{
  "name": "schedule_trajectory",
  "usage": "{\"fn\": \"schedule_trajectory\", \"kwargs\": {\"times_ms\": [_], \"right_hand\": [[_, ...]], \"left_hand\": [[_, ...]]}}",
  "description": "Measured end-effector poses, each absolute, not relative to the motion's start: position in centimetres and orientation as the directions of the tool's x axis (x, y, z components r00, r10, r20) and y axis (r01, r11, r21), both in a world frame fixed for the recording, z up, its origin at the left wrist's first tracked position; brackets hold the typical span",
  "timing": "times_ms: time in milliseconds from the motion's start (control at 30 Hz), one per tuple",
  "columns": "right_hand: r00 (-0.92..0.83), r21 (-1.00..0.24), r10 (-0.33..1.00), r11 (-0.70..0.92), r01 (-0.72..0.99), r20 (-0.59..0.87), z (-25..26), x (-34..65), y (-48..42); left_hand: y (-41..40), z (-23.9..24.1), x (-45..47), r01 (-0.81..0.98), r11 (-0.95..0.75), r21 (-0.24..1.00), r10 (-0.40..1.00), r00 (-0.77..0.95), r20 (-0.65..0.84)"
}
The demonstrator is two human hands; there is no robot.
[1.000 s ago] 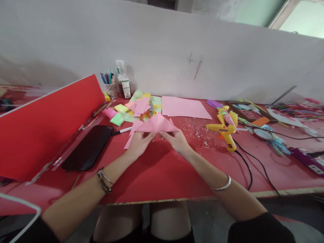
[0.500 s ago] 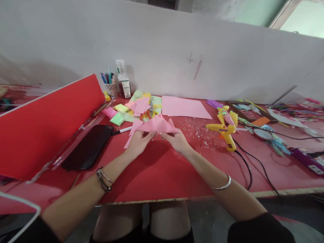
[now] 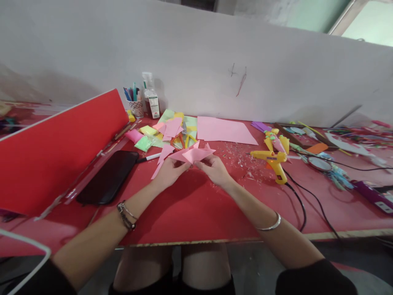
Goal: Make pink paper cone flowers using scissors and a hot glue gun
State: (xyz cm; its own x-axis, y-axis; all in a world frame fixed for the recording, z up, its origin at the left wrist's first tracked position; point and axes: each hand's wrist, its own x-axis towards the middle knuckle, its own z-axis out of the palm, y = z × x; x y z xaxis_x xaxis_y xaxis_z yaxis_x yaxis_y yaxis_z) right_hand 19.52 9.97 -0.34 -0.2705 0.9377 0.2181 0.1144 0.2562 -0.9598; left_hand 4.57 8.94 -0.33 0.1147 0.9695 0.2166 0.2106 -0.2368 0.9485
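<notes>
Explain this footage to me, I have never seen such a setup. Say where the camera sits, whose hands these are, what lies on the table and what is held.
There is no machine here: a person works with two bare hands. Every picture comes from one camera worn on the head, looking forward and down, so the arms reach in from below. The left hand and the right hand both pinch a folded pink paper just above the red table. On the table lie a black phone at the left, a flat pink sheet and coloured paper scraps behind, a cup of pens near the wall, and a yellow glue gun at the right.
</notes>
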Motion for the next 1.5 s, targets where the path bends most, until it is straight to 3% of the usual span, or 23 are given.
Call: {"fn": "schedule_trajectory", "kwargs": {"times_ms": [367, 600, 900, 1133, 1500], "right_hand": [[-0.307, -0.893, 0.883, 0.418, 0.168, 0.356, -0.7, 19.5, 9.6], [-0.237, -0.884, 0.904, 0.408, 0.227, 0.356, -0.5, 19.3, 9.5], [-0.325, -0.915, 0.887, 0.384, 0.124, 0.328, 0.1, 19.3, 9.4], [-0.373, -0.899, 0.875, 0.397, 0.185, 0.309, 0.3, 19.7, 9.4], [-0.326, -0.894, 0.891, 0.395, 0.212, 0.316, -0.2, 19.6, 9.4]], "left_hand": [[8.8, -0.3, 4.9, 0.173, -0.299, 0.939, 0.954, 0.081, 0.289], [8.8, -0.1, 4.8, 0.221, -0.295, 0.930, 0.955, 0.094, 0.280], [8.7, 0.1, 4.6, 0.132, -0.202, 0.970, 0.967, 0.183, 0.177], [9.2, -0.9, 3.8, 0.052, -0.322, 0.945, 0.892, 0.350, 0.284], [8.5, -0.1, 4.2, 0.244, -0.336, 0.910, 0.906, 0.348, 0.242]]}}
